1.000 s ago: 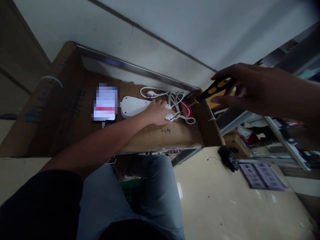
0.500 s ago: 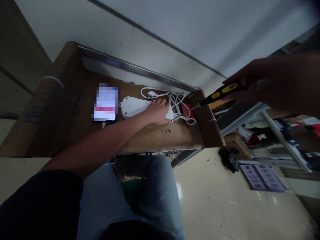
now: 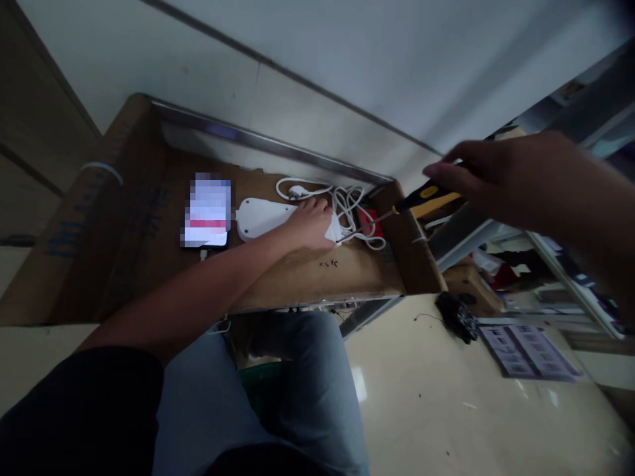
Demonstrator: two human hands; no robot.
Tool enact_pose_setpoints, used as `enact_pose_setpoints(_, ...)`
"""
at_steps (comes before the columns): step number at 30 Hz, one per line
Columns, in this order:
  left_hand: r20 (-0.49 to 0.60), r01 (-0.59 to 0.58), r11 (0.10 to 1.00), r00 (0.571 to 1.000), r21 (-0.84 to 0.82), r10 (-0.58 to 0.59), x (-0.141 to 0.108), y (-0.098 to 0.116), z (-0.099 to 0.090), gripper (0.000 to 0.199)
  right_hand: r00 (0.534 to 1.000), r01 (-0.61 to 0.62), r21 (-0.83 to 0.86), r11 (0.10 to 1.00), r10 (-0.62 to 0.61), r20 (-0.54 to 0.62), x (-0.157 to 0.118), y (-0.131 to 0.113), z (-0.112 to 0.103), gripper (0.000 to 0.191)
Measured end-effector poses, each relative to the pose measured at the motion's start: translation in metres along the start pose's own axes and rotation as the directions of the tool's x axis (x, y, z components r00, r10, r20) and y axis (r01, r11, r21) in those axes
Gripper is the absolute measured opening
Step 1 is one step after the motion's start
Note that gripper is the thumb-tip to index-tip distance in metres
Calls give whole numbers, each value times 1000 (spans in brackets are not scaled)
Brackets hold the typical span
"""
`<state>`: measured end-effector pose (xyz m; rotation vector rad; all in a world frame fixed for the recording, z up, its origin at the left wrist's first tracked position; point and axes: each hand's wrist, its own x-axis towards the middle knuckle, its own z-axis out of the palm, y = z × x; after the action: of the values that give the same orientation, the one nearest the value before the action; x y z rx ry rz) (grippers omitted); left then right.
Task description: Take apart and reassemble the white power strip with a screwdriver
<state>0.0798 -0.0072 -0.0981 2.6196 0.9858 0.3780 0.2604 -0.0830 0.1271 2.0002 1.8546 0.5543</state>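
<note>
Screwdriver handle (image 3: 425, 194) — black and yellow

Phone (image 3: 207, 210) left of power strip (image 3: 262, 218), cord (image 3: 347, 210) at right, screws (image 3: 334, 264) in front (all in 1 box (image 3: 292, 285))

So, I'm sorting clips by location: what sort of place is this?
Probably a workshop or repair corner: a hand-held screwdriver, plus a corded white device and what look like loose screws in a cardboard tray.
</note>
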Motion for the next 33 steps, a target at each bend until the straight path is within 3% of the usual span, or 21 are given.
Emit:
enact_pose_setpoints(2, -1, 8, 1000, 1000, 1, -8, -1, 0, -1, 80, 973, 230, 137, 964, -223, -62, 3, 9, 5, 109)
enact_pose_setpoints(4, -5, 13, 1000, 1000, 6, -13, -1, 0, -1, 79, 912, 408, 244, 880, -387, -134, 4, 15, 5, 113)
enact_pose_setpoints(6, -6, 20, 1000, 1000, 5, -20, -1, 0, -1, 78, 858, 514, 286, 809, -482, -176, 4, 21, 1, 107)
enact_pose_setpoints(8, -1, 26, 1000, 1000, 1, -26, -1, 0, -1, 80, 842, 538, 325, 777, -511, -173, 5, 26, -2, 97)
enact_pose_setpoints(10, 0, 29, 1000, 1000, -3, -29, -1, 0, -1, 80, 901, 430, 383, 818, -415, -127, 9, 30, -3, 76)
enact_pose_setpoints(12, -5, 25, 1000, 1000, -3, -25, -1, 1, -1, 79, 981, 186, 417, 889, -188, -39, 11, 29, -6, 63)
enact_pose_setpoints(13, -8, 24, 1000, 1000, -1, -24, -1, 1, -1, 79, 998, 62, 415, 908, -70, 6, 12, 27, -8, 63)
enact_pose_setpoints(15, -14, 18, 1000, 1000, 3, -18, -2, 1, -1, 79, 993, -109, 388, 915, 84, 82, 10, 18, -15, 64)
enact_pose_setpoints(17, -18, 12, 1000, 1000, 7, -12, -2, 1, -1, 79, 983, -172, 377, 910, 135, 123, 5, 7, -20, 59)
enact_pose_setpoints(20, -24, 5, 1000, 1000, 9, -5, -2, 0, 0, 77, 980, -200, 396, 896, 181, 84, -3, -7, -15, 42)
enact_pose_setpoints(22, -20, 6, 1000, 1000, 9, -6, -2, 0, 0, 77, 985, -171, 526, 833, 163, 62, -5, -10, 0, 41)
enact_pose_setpoints(25, -5, 11, 1000, 1000, 12, -11, -1, -1, 0, 79, 995, -54, 719, 693, 95, -16, -4, -9, 24, 65)
enact_pose_setpoints(28, 3, 16, 1000, 1000, 15, -16, -2, -1, -1, 81, 982, 137, 789, 599, 22, -187, -7, -7, 32, 85)
enact_pose_setpoints(31, 11, 27, 1000, 1000, 13, -27, -2, 0, -2, 81, 914, 182, 728, 661, 159, -372, -14, -4, 29, 70)
enact_pose_setpoints(33, 14, 31, 999, 999, 9, -31, -2, 0, -3, 80, 881, 138, 738, 661, 259, -397, -17, 1, 31, 51)
